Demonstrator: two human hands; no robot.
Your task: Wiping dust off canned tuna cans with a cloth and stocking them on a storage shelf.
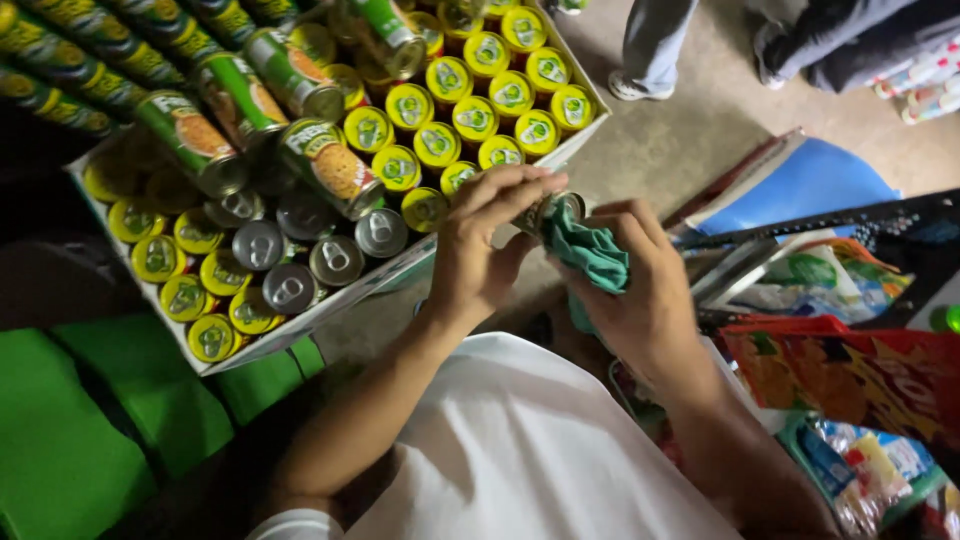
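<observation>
My left hand (487, 245) grips a small metal can (556, 208), whose silver rim shows between my fingers. My right hand (640, 290) holds a teal cloth (590, 252) pressed against the side of that can. Both hands meet in front of my white shirt, just off the near corner of a cardboard tray (330, 305). The tray holds several upright cans with yellow lids (470, 115) and several with silver pull-tab lids (335, 258). Green-labelled cans (325, 165) lie on their sides on top of them.
More green-labelled cans are stacked at the top left. Green plastic crates (70, 430) sit at the lower left. Colourful snack packets (850, 375) hang at the right, beside a blue surface (800, 185). Another person's legs and shoe (640, 60) stand on the concrete floor behind.
</observation>
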